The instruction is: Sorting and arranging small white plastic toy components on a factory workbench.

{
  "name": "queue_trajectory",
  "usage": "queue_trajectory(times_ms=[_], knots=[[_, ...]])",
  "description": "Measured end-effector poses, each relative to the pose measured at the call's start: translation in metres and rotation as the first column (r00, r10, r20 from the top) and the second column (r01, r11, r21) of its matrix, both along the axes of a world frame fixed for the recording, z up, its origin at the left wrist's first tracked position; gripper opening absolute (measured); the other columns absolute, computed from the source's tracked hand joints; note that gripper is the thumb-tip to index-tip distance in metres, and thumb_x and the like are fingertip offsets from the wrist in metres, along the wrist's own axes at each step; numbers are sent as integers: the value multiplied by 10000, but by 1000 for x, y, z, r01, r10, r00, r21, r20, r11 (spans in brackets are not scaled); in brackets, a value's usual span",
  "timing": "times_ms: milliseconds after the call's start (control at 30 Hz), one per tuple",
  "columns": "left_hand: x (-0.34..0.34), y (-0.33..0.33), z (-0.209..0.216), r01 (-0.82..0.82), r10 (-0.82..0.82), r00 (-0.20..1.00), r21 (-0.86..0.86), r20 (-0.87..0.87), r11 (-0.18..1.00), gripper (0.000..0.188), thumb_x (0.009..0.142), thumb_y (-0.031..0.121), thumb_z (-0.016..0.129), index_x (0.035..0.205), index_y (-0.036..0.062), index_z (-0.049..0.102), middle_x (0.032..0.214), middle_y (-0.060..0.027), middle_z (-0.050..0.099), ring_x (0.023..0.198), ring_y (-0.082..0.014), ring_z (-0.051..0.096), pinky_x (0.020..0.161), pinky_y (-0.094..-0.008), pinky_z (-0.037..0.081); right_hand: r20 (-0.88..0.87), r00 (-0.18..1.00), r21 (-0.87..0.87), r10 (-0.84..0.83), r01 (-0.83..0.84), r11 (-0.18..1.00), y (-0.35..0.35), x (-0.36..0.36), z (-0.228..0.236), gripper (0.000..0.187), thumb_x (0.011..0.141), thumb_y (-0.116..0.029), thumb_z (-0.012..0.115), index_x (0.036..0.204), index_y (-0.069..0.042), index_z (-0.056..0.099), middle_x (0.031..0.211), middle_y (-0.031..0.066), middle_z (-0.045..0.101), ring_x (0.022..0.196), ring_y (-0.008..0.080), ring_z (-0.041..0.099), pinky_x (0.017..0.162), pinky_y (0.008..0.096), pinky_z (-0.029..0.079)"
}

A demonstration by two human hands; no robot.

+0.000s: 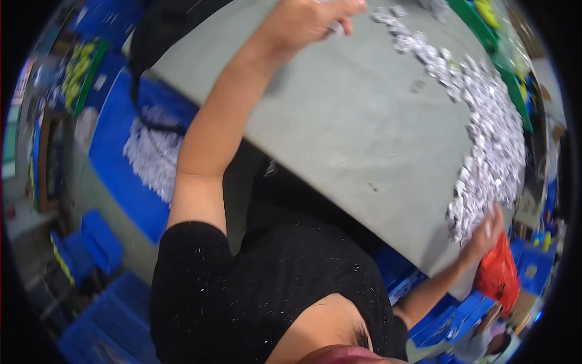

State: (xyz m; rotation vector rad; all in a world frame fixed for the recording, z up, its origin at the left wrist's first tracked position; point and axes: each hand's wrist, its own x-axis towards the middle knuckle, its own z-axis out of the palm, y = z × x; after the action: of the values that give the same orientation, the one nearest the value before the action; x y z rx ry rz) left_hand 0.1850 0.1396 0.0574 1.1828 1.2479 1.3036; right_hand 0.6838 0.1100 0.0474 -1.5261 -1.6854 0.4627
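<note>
- Left hand (312,21): raised at the far end of the grey counter (339,133), near the top edge of the view; fingers curled together into a loose fist, pinching a small pale piece (337,26) that shows just below the knuckles. What kind of piece it is cannot be told.
- Left forearm: bare, running from the black sleeve at the lower left up across the counter's near edge to the hand.
- Right hand (485,233): at the right edge of the counter, fingers spread and laid flat on the lower end of the pile of small silvery pieces (491,145); fingertips touch the pieces.
- Pile of small silvery pieces: a long curved band along the right side of the counter, thin at the far end near the left hand, widest near the right hand. Single pieces are too small to tell apart.
- Grey counter: a bare surface between the two hands; a few dark specks lie on it.
- Orange bag (500,276): just below the right wrist, off the counter's edge.
- Blue crate (130,164): left of the counter and lower, holding a second heap of silvery pieces (154,155); a black strap crosses its upper part.
- Further blue crates (100,242): on the floor at the lower left and under the counter at the lower right.
- Green tray (494,45): along the far right rim of the counter, just beyond the pile.
- Black shirt (267,285): the person's own, filling the lower middle of the view.
</note>
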Motion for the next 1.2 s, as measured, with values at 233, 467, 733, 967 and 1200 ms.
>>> queue_trajectory(times_ms=[233, 467, 733, 967, 1200], knots=[[-178, -183, -15, -813, 812, 575, 176, 98, 555, 218, 864, 140, 727, 1047, 37, 669, 929, -49, 684, 730, -72, 631, 490, -156, 349, 480, 587, -33, -652, 755, 655, -199, 362, -90, 554, 962, -454, 611, 1061, 84, 694, 1014, 229, 709, 923, 276, 661, 859, 358, 516], [-344, -408, -176, -939, 756, 342, -165, -558, 303, 189, 934, 236, 666, 1018, 68, 650, 884, -38, 603, 734, -139, 574, 525, -301, 474, 734, 575, -107, -362, 625, 774, -186, 364, -86, 679, 876, -516, 668, 1094, 125, 627, 1083, 345, 645, 1020, 466, 621, 903, 482, 478], [-357, -408, -217, -934, 134, -13, 60, -991, 351, 549, 843, 406, 749, 1194, -5, 655, 1156, -228, 682, 1072, -373, 640, 951, -426, 491, 618, 445, 284, -648, 643, 711, -116, 270, 12, 347, 873, -252, 662, 1108, 3, 681, 1036, 183, 708, 952, 331, 678, 861, 396, 518], [-183, -146, -19, -429, 731, 285, 600, -620, 676, 335, 963, 148, 642, 1276, 32, 618, 1199, -130, 632, 1081, -223, 617, 934, -325, 493, 412, 881, 178, -234, 175, 968, -18, 75, -5, 452, 876, -134, 677, 1310, -46, 583, 1281, 148, 603, 1203, 282, 563, 1026, 394, 427], [123, 48, -20, 419, 126, 587, 434, -800, 798, 546, 801, 80, 698, 1324, 51, 543, 1305, -180, 528, 1251, -358, 486, 1076, -431, 384, 578, 780, 235, -240, 122, 964, 27, -7, -56, 544, 851, -338, 692, 1328, -102, 581, 1342, 170, 519, 1210, 367, 465, 1022, 487, 356]])
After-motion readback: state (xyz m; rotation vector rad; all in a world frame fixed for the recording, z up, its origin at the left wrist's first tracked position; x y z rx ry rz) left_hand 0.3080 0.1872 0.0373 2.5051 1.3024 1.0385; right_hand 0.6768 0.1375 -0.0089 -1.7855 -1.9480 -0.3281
